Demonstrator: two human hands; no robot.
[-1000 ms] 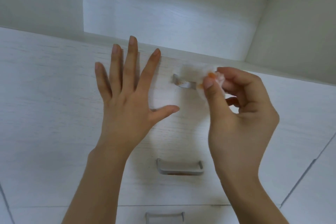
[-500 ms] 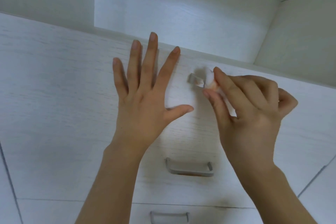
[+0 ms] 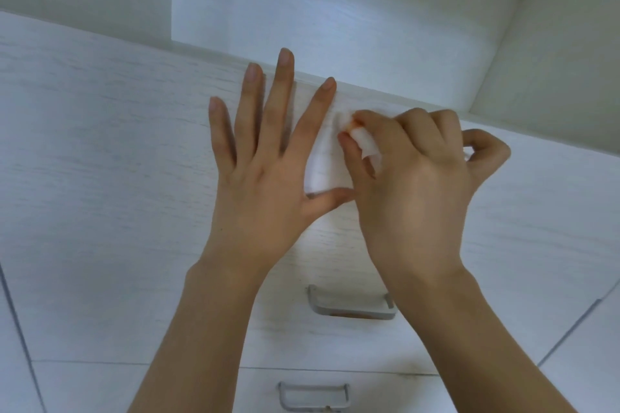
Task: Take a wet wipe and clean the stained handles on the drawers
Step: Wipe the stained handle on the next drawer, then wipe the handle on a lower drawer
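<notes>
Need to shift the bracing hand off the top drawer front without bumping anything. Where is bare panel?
Bare panel lies left of the left hand, out to the cabinet's edge, and between both wrists above the middle handle. It is crowded where the right hand pinches the wet wipe, close beside the left forefinger.

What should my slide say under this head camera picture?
Right hand rubs a wet wipe on the top drawer; left hand presses flat.

No text, label, brand, number or sign can be read anywhere on the white drawer fronts [image 3: 100, 178].
</notes>
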